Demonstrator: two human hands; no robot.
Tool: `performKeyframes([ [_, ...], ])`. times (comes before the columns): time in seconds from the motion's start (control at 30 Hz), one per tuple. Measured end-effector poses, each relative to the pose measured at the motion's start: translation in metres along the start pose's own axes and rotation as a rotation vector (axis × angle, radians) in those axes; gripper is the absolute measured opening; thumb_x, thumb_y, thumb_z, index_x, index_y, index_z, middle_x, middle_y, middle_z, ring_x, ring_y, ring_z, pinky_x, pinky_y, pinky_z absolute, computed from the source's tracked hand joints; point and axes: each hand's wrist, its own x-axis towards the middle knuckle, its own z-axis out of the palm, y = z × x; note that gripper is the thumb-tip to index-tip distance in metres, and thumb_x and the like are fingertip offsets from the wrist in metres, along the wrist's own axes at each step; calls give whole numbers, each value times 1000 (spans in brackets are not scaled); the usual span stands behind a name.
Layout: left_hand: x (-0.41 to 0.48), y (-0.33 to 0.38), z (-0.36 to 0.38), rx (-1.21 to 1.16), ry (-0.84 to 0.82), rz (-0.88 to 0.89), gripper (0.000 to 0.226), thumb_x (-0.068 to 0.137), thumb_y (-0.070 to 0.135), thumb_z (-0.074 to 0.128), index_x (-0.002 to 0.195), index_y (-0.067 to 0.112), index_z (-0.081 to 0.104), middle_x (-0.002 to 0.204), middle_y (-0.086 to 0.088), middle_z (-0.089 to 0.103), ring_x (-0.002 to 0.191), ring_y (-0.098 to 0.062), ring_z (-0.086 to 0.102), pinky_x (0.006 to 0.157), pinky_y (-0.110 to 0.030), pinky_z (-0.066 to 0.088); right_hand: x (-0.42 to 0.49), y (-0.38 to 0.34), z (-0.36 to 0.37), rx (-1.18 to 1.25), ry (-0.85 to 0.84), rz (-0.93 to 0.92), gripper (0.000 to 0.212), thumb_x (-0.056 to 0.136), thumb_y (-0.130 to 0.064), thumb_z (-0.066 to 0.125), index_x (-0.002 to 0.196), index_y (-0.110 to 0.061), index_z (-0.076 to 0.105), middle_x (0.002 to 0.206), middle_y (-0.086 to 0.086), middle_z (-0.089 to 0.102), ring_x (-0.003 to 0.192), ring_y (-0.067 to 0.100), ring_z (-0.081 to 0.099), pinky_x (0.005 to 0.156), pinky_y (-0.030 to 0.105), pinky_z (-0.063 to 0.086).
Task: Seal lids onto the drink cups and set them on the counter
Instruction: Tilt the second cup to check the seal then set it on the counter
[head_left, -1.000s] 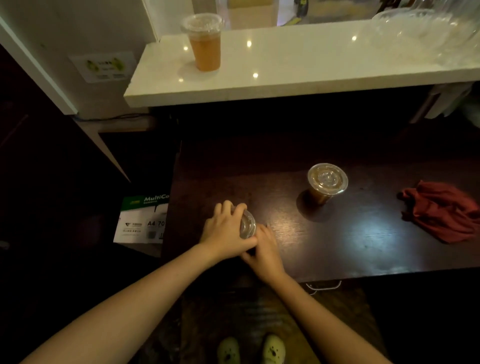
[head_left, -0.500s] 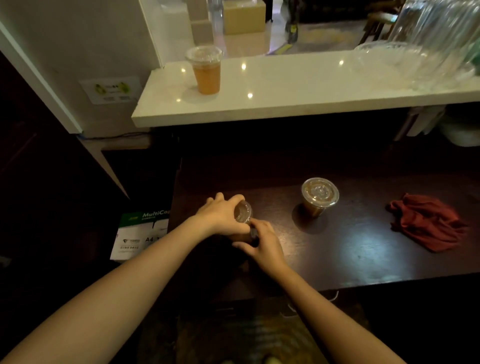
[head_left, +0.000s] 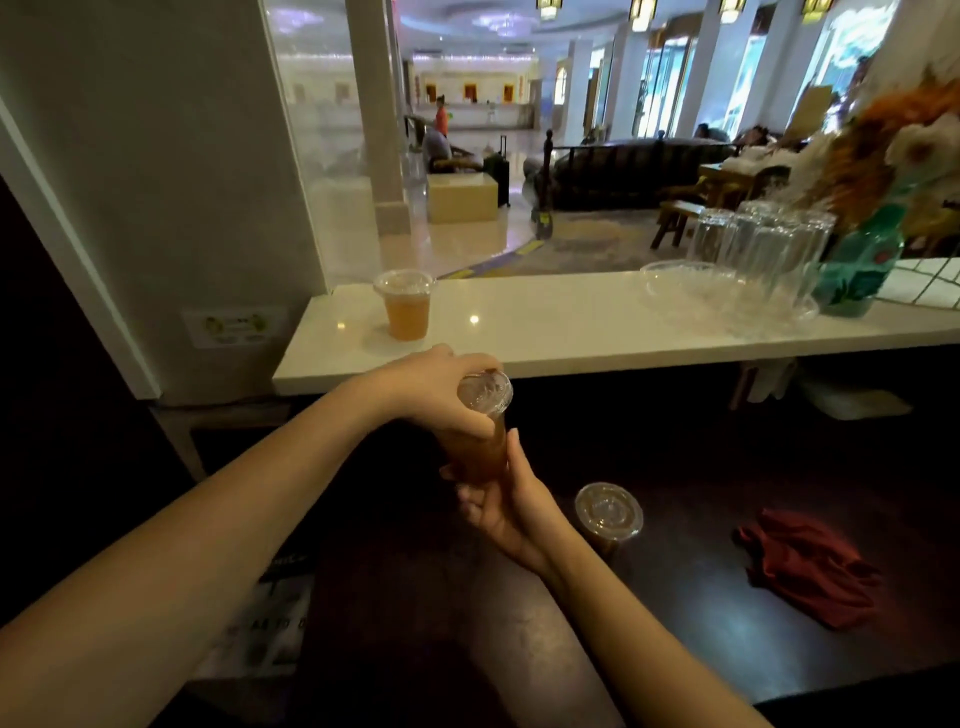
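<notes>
- Lifted since the earlier frames, the held cup (head_left: 480, 441) no longer stood on the dark table (head_left: 675, 639). It hung in the air in front of the edge of the white counter (head_left: 571, 322), leaning slightly.
- Both hands had risen with it, and the view had tipped up to take in the lobby beyond the counter.
- Three drink cups showed, each filled with amber drink and each wearing a clear lid.
- One was the held cup, with its lid (head_left: 484, 391) on top.
- One counter cup (head_left: 405, 312) stood at the left end of the white counter, where it had stood before.
- One table cup (head_left: 608, 517) stood on the dark table, just right of the hands and unmoved.
- Two hands were at work.
- The left hand (head_left: 441, 389) gripped the held cup from above, fingers curled round the rim beside the lid.
- The right hand (head_left: 506, 501) gripped the cup's lower part, thumb up its side and fingers wrapped beneath.
- One red cloth (head_left: 810, 571) lay crumpled on the dark table, well right of the table cup, as earlier.
- Upturned clear glasses (head_left: 758, 244) stood clustered at the counter's right end; their number could not be told.
</notes>
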Motion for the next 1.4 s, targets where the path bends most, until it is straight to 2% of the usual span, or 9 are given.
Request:
performKeyframes([
  [0.1, -8, 3, -32, -73, -15, 53, 97, 64, 66, 66, 144, 32, 24, 150, 1, 33, 132, -17, 35, 103, -22, 30, 3, -14, 18, 82, -28, -71, 65, 80, -58, 42, 110, -5, 63, 81, 14, 68, 53, 10, 56, 47, 19, 49],
  [0.2, -21, 4, -48, -323, -16, -16, 93, 54, 77, 50, 134, 32, 41, 138, 6, 45, 113, -9, 50, 79, -10, 47, 4, -28, 31, 27, -14, -125, 68, 77, -57, 46, 111, 0, 60, 81, 14, 66, 52, 10, 58, 47, 19, 50],
  [0.33, -30, -7, -53, -707, -125, -51, 64, 60, 69, 60, 116, 37, 57, 112, 16, 60, 98, -7, 63, 68, -38, 59, 0, -44, 40, -168, 94, -232, 58, 81, -52, 51, 118, -7, 56, 89, 13, 64, 55, 12, 62, 51, 21, 53],
  [0.47, -32, -15, -53, -876, -147, -123, 62, 57, 62, 68, 108, 27, 62, 105, 0, 69, 92, -19, 69, 65, -39, 59, -6, -59, 42, -427, 168, -343, 33, 89, -42, 53, 109, -16, 58, 93, 12, 65, 62, 14, 68, 56, 22, 55],
  [0.6, -35, -18, -46, -990, -116, -153, 53, 62, 50, 76, 106, 26, 62, 99, -3, 64, 84, -17, 65, 62, -31, 58, -9, -69, 47, -597, 164, -434, 49, 78, -45, 62, 117, -17, 54, 97, 11, 64, 67, 16, 69, 61, 22, 57],
  [0.77, -38, -24, -29, -1161, 31, -95, 67, 60, 40, 70, 122, 23, 51, 112, -7, 60, 88, -17, 63, 55, -26, 53, -7, -76, 53, -543, 164, -372, 32, 89, -47, 52, 109, -23, 60, 95, 9, 64, 65, 13, 65, 57, 24, 54],
  [1.0, -47, -35, -15, -1253, 70, -49, 87, 53, 47, 77, 132, 30, 45, 125, -4, 59, 108, -23, 62, 69, -34, 56, -4, -76, 60, -490, 83, -271, 50, 78, -53, 56, 113, -16, 61, 91, 7, 65, 56, 13, 60, 52, 23, 50],
  [1.17, -50, -44, -13, -1363, -126, -177, 84, 60, 62, 71, 133, 29, 45, 132, -13, 53, 110, -30, 57, 72, -45, 56, -5, -72, 56, -670, 61, -333, 39, 85, -45, 58, 118, -25, 57, 110, 9, 62, 73, 14, 67, 66, 24, 54],
  [1.4, -50, -48, 8, -1336, 99, -116, 82, 51, 35, 75, 127, 31, 43, 128, -11, 52, 105, -28, 56, 58, -30, 53, -6, -75, 49, -654, -60, -217, 61, 73, -34, 71, 130, -35, 50, 119, 0, 61, 103, 17, 66, 80, 29, 56],
])
